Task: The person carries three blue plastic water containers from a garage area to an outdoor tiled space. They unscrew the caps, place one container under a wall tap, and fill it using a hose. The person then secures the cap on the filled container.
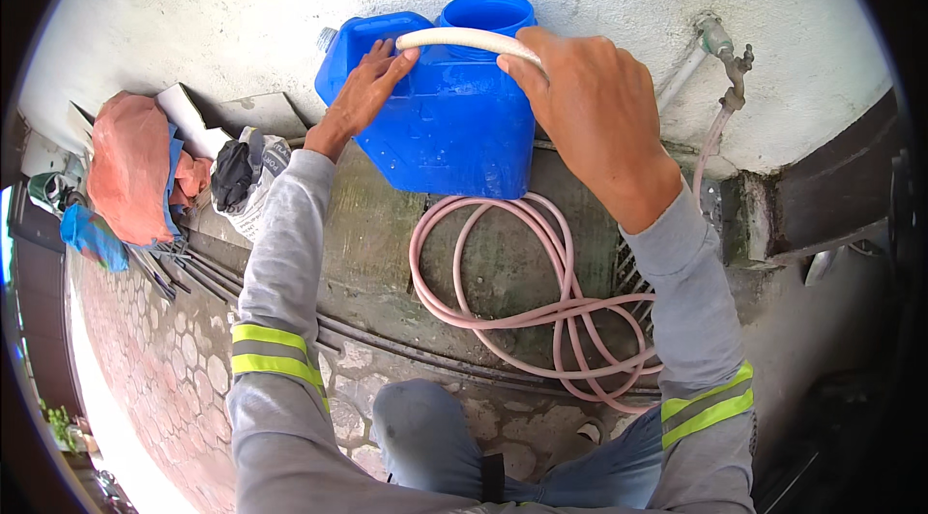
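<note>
A blue plastic jug stands close to the wall, its wide round mouth uncapped. On its upper left face lies my left hand, fingers stretched out and thumb spread apart beside the hose end. My right hand is closed around a pale hose near the jug's right top edge. The hose bends across the front of the mouth, its free end pointing left just above my left thumb. A smaller capped spout sticks out at the jug's upper left corner.
Pink hose lies coiled on the concrete below the jug. A wall tap with hose attached is at right. Filled sacks, a white bag and tile pieces sit at left. Thin metal rods cross the ground.
</note>
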`<state>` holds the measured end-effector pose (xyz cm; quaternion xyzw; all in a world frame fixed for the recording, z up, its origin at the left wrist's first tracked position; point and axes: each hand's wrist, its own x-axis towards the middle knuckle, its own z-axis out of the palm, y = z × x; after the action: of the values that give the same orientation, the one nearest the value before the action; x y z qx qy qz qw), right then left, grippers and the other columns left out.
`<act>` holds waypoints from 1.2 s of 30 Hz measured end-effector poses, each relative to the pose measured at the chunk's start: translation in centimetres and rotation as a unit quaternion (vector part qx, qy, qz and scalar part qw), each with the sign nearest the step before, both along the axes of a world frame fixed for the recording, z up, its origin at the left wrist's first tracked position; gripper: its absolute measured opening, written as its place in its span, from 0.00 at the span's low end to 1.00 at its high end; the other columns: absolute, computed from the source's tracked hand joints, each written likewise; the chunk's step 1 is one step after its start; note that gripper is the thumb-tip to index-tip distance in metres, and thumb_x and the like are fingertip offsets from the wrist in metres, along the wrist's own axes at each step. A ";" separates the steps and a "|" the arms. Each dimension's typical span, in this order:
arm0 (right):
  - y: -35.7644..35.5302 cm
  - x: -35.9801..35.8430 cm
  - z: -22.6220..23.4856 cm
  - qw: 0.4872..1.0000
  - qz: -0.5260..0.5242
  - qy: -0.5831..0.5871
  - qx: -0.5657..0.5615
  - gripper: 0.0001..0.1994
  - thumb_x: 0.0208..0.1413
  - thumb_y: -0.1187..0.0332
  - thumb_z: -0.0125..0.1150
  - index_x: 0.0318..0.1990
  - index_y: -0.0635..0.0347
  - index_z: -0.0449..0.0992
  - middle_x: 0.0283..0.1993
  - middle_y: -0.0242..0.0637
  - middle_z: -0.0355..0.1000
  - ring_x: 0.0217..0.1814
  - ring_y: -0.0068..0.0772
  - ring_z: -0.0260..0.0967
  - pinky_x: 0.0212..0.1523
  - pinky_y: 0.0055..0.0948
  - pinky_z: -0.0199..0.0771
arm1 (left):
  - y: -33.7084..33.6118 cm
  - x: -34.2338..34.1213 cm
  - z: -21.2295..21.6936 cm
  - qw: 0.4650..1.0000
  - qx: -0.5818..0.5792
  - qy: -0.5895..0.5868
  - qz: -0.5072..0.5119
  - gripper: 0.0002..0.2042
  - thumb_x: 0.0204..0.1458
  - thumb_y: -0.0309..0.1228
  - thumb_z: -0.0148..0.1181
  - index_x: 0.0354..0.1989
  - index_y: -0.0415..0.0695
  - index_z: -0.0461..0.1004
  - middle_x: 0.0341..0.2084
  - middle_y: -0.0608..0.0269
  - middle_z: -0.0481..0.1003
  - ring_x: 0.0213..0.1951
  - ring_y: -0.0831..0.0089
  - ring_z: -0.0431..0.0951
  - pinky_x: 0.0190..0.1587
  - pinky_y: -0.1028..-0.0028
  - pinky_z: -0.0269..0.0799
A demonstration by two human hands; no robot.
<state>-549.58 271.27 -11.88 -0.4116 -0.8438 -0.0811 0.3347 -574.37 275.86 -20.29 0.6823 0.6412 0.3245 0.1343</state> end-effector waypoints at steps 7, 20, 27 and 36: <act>3.7 -4.5 1.2 0.991 0.028 -0.050 0.121 0.12 0.58 0.58 0.60 0.35 0.58 0.80 0.27 0.46 0.76 0.30 0.48 0.76 0.29 0.42 0.76 | 5.4 -3.3 -1.7 0.989 -0.018 0.136 -0.056 0.48 0.52 0.74 0.32 0.63 0.40 0.67 0.62 0.46 0.66 0.68 0.50 0.56 0.70 0.54 0.47; 4.0 -4.7 4.0 0.979 -0.030 -0.112 0.167 0.14 0.57 0.57 0.61 0.38 0.59 0.81 0.31 0.45 0.77 0.33 0.45 0.77 0.34 0.41 0.77 | 5.4 -3.6 -0.4 0.996 -0.071 -0.047 -0.041 0.47 0.55 0.71 0.29 0.54 0.37 0.76 0.46 0.47 0.78 0.54 0.52 0.75 0.64 0.59 0.61; 0.9 -2.0 7.9 0.994 0.004 -0.102 -0.036 0.12 0.54 0.64 0.62 0.32 0.65 0.80 0.29 0.52 0.76 0.33 0.53 0.75 0.36 0.44 0.74 | 6.8 -1.6 -0.6 0.999 -0.039 0.017 -0.017 0.42 0.57 0.69 0.33 0.44 0.38 0.80 0.40 0.44 0.79 0.48 0.50 0.77 0.57 0.58 0.66; 2.0 -0.1 3.6 0.989 -0.028 -0.144 0.014 0.14 0.58 0.58 0.61 0.37 0.61 0.82 0.23 0.44 0.73 0.23 0.42 0.71 0.27 0.40 0.69 | 5.1 -0.5 -2.2 0.960 0.148 0.211 0.105 0.32 0.63 0.56 0.40 0.38 0.39 0.82 0.33 0.42 0.80 0.42 0.49 0.78 0.53 0.57 0.69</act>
<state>-549.67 273.27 -8.26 -0.4140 -0.8702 -0.1611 0.2130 -574.86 281.01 -22.44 0.6761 0.6680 0.2767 -0.1415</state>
